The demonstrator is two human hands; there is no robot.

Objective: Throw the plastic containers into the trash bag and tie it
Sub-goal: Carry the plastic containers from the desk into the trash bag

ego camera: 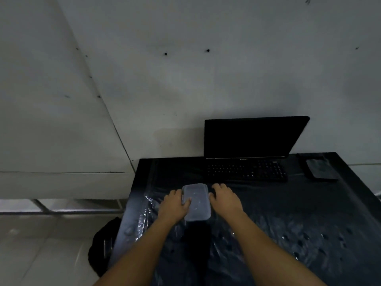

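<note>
Plastic container [196,201] sits gripped between both outstretched hands, left hand [175,205] and right hand [225,198] fingers curled round its sides.

A clear, slightly frosted plastic container [196,201] with a smooth lid sits on the worktop [309,213], which is covered in glossy, crinkled black plastic sheeting that catches glints of light. The laptop [247,149] behind has a matt black screen and keys. The wall [185,79] looks matt, pale and painted. The floor tiles [41,244] are smooth with a faint sheen.
</note>
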